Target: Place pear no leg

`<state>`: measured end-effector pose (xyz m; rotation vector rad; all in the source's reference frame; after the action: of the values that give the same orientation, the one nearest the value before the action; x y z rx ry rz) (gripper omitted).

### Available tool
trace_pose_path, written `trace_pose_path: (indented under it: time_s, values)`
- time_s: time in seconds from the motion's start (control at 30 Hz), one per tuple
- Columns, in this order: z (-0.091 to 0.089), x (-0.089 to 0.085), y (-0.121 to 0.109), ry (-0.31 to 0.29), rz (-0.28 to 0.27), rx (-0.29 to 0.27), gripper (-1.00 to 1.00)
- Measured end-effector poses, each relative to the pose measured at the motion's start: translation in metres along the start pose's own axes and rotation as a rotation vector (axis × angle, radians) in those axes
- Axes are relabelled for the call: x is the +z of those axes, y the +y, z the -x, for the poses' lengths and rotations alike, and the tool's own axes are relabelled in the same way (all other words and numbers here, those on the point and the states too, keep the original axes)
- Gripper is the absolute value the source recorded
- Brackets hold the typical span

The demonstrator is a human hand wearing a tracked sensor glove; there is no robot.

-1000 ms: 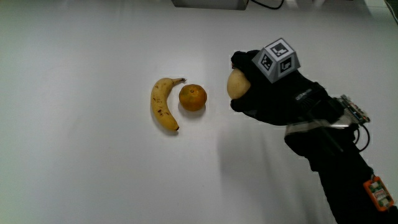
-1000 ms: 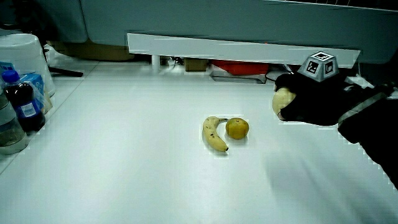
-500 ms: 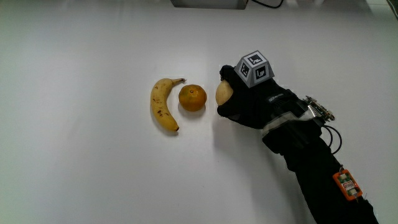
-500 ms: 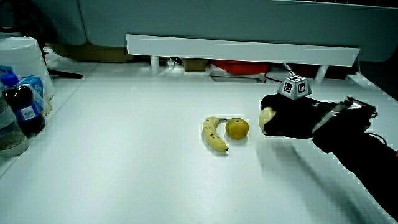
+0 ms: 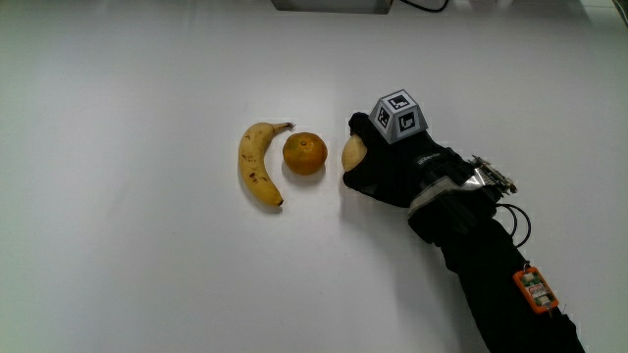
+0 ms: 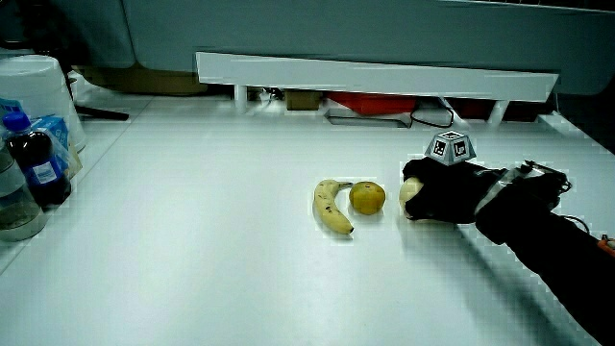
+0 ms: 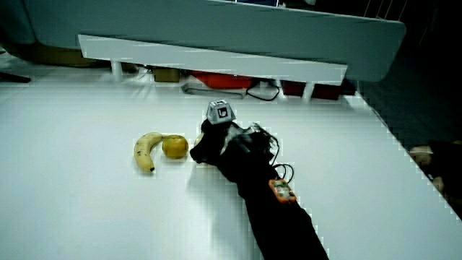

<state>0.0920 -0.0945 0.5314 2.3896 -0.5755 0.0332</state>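
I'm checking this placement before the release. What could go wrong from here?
The pear sits close beside the orange, still enclosed by the hand. Opening the fingers could nudge it, and being rounded it might roll into the orange, which lies right next to the banana. The glove hides most of the pear, so whether it rests stably on the table cannot be judged.

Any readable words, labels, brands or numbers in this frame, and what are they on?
None can be read.
Small patterned cube on the black gloved hand: black-and-white marker shapes, no words.
Dark bottle's blue label at the table's edge: print too small to read.
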Motion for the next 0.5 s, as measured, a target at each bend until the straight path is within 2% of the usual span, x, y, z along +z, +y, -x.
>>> trace_pose_path:
  time_s: [0.07, 0.1, 0.2, 0.3, 0.33, 0.4, 0.5]
  values:
    - [-0.0007, -0.0046, 0.0006, 0.019, 0.013, 0.012, 0.0]
    - [-0.0047, -0.0106, 0.0038, 0.016, 0.011, -0.014, 0.0]
    - [-0.0033, -0.0073, 0.0023, 0.026, 0.011, 0.003, 0.0]
    - [-0.0004, -0.0071, 0.0016, 0.006, 0.012, 0.008, 0.0]
    - [-0.0012, -0.0084, 0.0017, -0.007, 0.011, -0.006, 0.0]
    - [-0.0009, -0.0078, 0.0009, 0.011, 0.01, 0.011, 0.0]
    - [0.0017, -0.0093, 0.0006, -0.013, -0.001, -0.001, -0.11]
